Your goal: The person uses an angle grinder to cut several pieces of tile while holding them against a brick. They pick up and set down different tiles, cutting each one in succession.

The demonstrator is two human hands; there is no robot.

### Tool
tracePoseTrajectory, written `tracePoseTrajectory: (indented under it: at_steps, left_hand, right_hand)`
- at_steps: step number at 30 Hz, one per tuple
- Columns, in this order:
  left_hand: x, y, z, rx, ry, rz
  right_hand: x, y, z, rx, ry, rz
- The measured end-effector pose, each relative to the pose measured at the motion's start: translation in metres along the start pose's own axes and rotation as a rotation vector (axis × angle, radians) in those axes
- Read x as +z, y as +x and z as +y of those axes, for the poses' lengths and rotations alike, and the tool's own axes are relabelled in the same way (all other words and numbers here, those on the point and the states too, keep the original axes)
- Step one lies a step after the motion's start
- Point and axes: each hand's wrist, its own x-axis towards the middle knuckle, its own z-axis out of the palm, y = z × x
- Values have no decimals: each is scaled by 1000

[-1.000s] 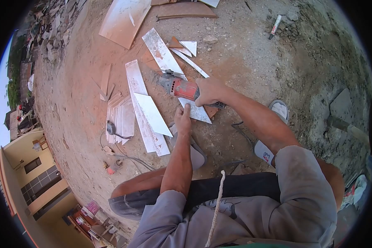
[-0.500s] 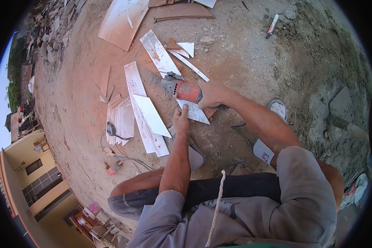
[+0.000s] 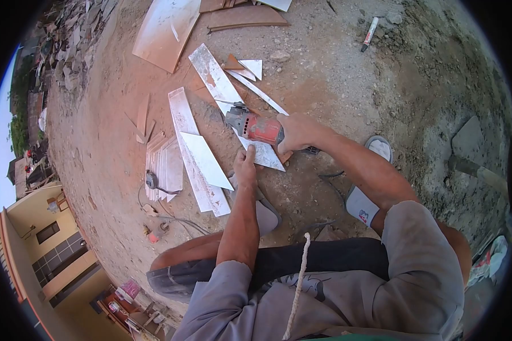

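Note:
My right hand [image 3: 302, 131] is wrapped round the rear of a red and dark grey angle grinder [image 3: 264, 130]. Its head and disc lie over a long white tile strip [image 3: 213, 74] on the ground, hiding the strip's middle. Close to me, the near end of that strip is pinched at its left edge by my left hand [image 3: 246, 166], thumb on top. Left of this hand, a shorter white tile piece [image 3: 206, 159] with slanted ends rests on another long, dusty tile strip [image 3: 183, 111].
Stacked tile strips [image 3: 168, 162] lie at left, with a round dark tape-measure-like object [image 3: 151, 180] on them. Thin offcuts [image 3: 250, 68] and a large tile [image 3: 166, 34] lie beyond. A marker [image 3: 370, 34] is at upper right, a shovel [image 3: 480, 170] far right. A cable [image 3: 335, 184] runs near my foot.
The grinder and my right hand have shifted slightly rightward relative to the strip. My left hand keeps its hold on the near end. The whole view has moved a little.

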Motion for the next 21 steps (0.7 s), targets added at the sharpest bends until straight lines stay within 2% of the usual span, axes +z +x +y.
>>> tracePoseTrajectory:
  at_steps: [21]
  left_hand:
    - [-5,3,4,14,42,-45]
  right_hand:
    - [2,-9,13,-6,27,7]
